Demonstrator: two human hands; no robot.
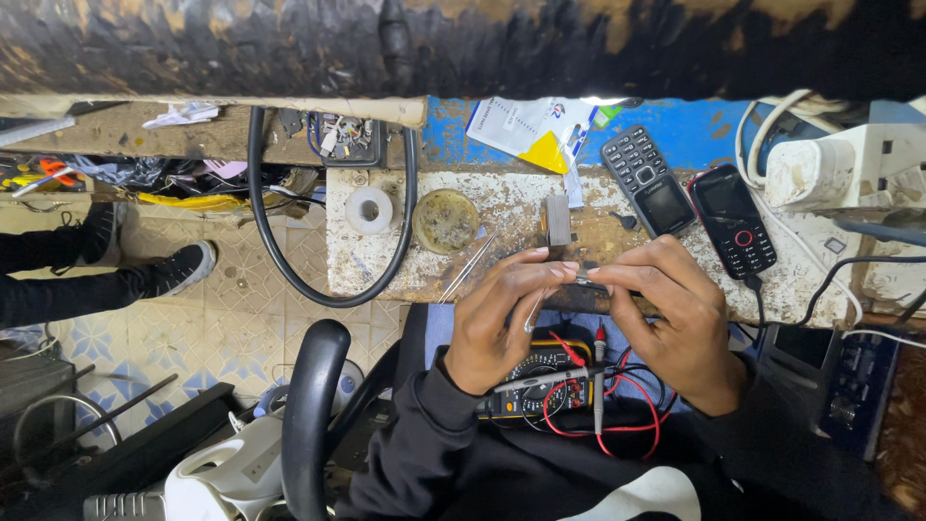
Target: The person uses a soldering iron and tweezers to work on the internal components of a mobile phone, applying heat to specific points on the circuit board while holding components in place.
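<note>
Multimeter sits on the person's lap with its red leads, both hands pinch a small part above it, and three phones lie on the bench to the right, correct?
Not quite: the head view shows two phones, not three. The multimeter does sit on the lap with red leads, and the left hand and right hand pinch a small part.

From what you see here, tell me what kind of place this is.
Probably a small phone repair bench: two keypad phones lie on the worn worktop, with tweezers and a multimeter in the lap.

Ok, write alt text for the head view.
Both hands, left hand and right hand, pinch a small dark part over a worn workbench. A multimeter with red leads lies in the lap; two button phones, tweezers and a tape roll rest on the bench.
</note>
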